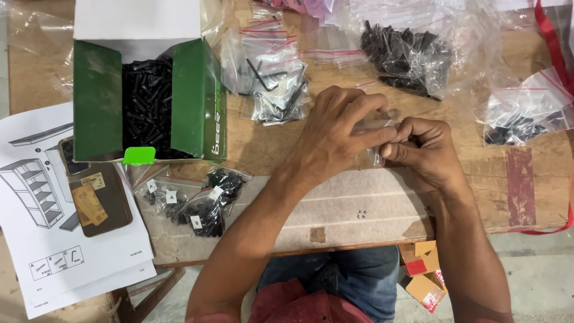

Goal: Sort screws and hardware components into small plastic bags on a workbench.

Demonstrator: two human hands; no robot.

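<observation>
My left hand (335, 134) and my right hand (426, 149) meet over the wooden table (335, 209), both pinching a small clear plastic bag (376, 134) between fingertips. What the bag contains is hidden by my fingers. Just left of my hands lie clear bags of black hex keys (272, 84). Behind my hands sits a larger clear bag of black screws (406, 57).
An open green and white box (197, 101) full of black screws stands at the left. Labelled bags of black hardware (191, 200) lie in front of it. A phone (95, 191) rests on an assembly instruction sheet (36, 239). Another bag of black parts (526, 113) lies at the right.
</observation>
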